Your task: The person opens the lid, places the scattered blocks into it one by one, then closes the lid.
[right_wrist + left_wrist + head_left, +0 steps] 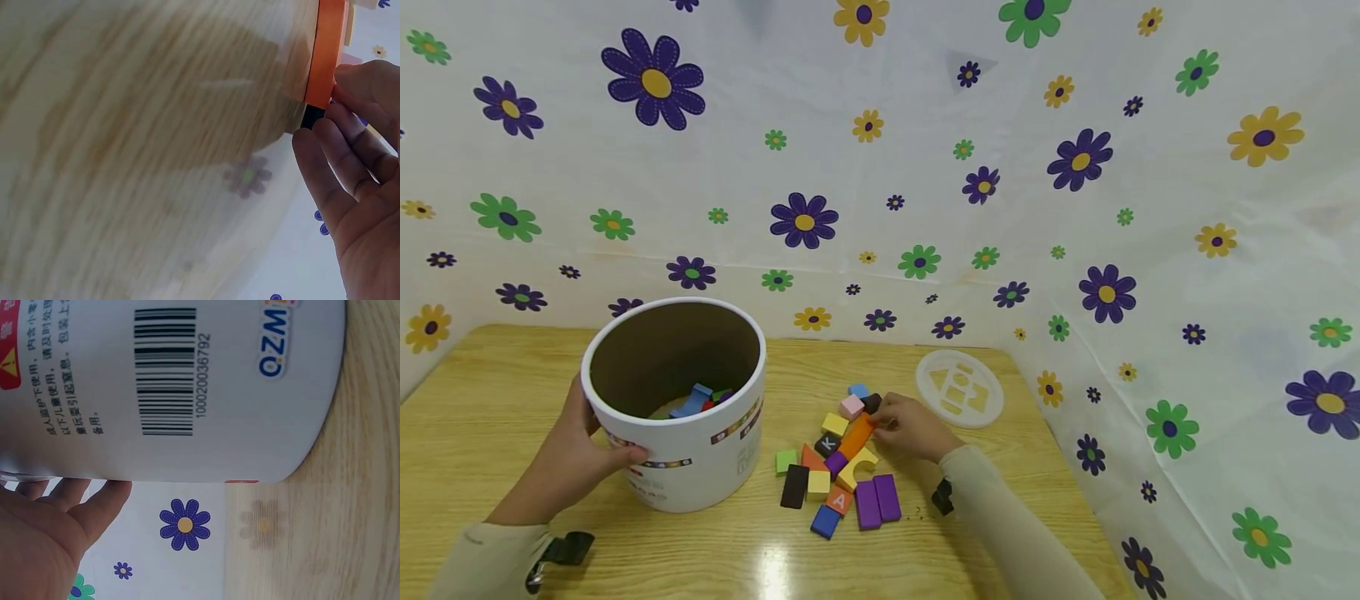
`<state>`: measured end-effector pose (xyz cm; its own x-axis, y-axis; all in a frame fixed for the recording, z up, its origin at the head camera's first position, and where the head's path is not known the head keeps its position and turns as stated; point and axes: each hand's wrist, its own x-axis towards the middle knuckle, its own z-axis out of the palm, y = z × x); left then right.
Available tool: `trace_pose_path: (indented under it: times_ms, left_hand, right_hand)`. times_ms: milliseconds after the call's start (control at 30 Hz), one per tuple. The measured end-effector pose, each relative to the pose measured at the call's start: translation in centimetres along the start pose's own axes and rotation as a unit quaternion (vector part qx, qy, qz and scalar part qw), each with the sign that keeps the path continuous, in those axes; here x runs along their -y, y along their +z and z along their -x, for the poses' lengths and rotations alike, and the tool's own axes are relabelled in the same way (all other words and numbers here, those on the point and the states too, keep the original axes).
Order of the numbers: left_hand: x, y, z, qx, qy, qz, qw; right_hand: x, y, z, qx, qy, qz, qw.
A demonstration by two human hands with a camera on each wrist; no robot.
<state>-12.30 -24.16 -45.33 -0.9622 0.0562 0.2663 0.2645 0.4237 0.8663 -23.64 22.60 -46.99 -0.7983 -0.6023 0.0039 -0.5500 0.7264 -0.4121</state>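
Note:
My left hand [568, 458] holds the side of a white round bucket [700, 479], thumb at the front and fingers round the far left side. In the left wrist view, the fingers [100, 509] lie against the bucket's wall, near a barcode. Inside the bucket are several toy blocks, one a light-blue block [691, 402]. At the heap's right side, my right hand [913, 427] pinches the end of a long orange block [856, 435] between thumb and finger. A black block [312, 116] shows by the fingertips in the right wrist view.
Around the orange block lie a yellow arch block [859, 471], two purple blocks [877, 502], a blue block [825, 522], a green block [786, 462] and others. A translucent round lid [931, 379] rests on the wooden table [820, 362] near the flowered curtain [730, 150].

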Motion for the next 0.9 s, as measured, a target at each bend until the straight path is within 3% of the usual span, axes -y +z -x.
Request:
trace_pose_path:
  times_ms: [167,400,533,700,900]
  left_hand:
    - [0.0,0.0,0.0,-0.002,0.009,0.005,1.0]
    - [0.0,-0.1,0.0,-0.001,0.004,0.002,1.0]
    - [-0.1,-0.1,0.0,-0.003,0.008,0.007,0.9999]
    - [-0.3,-0.1,0.1,-0.004,0.013,0.014,0.9998]
    - [-0.3,-0.2,0.1,0.001,0.012,0.016,0.9998]
  right_hand:
    - [-0.5,0.1,0.0,-0.008,0.028,-0.024,0.999]
    - [-1.0,0.5,-1.0,-0.073,0.096,-0.113,0.986]
    - [-0.8,0.2,-2.0,-0.056,0.097,-0.065,0.992]
    - [-0.1,-0.4,-2.8,-0.03,0.066,-0.01,0.997]
    - [-0.1,-0.6,-2.9,-0.027,0.088,-0.027,0.995]
